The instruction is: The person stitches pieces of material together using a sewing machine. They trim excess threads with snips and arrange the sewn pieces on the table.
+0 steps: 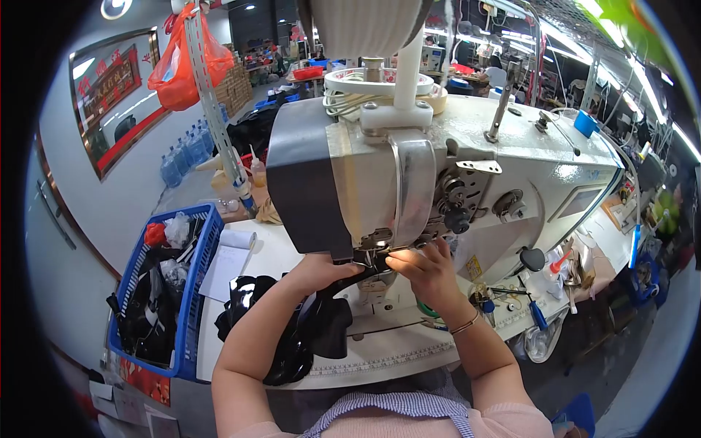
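A large white and grey industrial sewing machine (350,175) stands right in front of me. At its needle area, under a small lamp glow, lies a dark strip of black glossy material (343,283). My left hand (326,273) pinches this material from the left, thumb pointing toward the needle. From the right, my right hand (427,271) has its fingers closed on the other end, close to the presser foot. Below my left forearm hang several shiny black pieces (281,358), partly hidden by the arm. The needle tip is too small to make out.
A blue basket (191,321) of black pieces and plastic bags stands at the left, beside a notepad (228,266). A ruler strip (380,365) runs along the table's front edge. Screwdrivers (538,314) and small parts lie at the right. A red bag (191,66) hangs from a post.
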The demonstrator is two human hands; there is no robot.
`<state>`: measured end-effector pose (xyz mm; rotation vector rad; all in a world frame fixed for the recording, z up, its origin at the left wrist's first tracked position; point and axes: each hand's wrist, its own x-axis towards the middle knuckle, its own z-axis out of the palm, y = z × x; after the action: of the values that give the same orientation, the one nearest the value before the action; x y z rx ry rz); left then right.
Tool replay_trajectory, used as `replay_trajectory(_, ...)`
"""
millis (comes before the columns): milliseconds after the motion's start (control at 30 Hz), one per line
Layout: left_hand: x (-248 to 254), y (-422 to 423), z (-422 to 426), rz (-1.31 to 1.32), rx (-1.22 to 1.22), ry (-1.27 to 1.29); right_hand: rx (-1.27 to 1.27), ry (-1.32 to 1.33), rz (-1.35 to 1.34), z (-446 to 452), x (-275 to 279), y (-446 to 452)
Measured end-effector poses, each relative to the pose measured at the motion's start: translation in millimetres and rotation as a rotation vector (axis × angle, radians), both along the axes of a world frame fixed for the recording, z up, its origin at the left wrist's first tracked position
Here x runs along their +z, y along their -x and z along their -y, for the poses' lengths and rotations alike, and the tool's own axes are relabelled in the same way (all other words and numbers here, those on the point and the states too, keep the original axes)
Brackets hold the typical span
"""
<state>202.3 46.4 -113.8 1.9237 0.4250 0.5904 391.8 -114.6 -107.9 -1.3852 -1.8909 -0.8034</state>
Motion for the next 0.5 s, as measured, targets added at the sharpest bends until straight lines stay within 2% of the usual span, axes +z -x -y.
replay_trajectory(67,-17.0,-6.4,-12.1,0.062,-0.004,0.014,-0.021,0.07,-0.047,-7.7,-3.6,-4.2)
replay_trajectory(167,-15.0,-7.0,-3.9,0.09,0.067,0.061,0.001,0.125,-0.095,-18.5,-7.8,-11.8)
replay_trajectory(300,-9.7,-1.5,23.4,-0.03,0.322,0.248,0.05,0.068,-0.132,-20.9,-6.7,-10.3)
replay_trajectory(400,-16.2,3.3,47.7,0.15,0.232,0.643,0.014,0.165,-0.202,-9.6,-5.1,-7.0)
replay_trajectory(500,-14.3,1.5,79.9,0.348,0.191,0.746,0.019,0.083,-0.302,3.0,-16.5,-9.6)
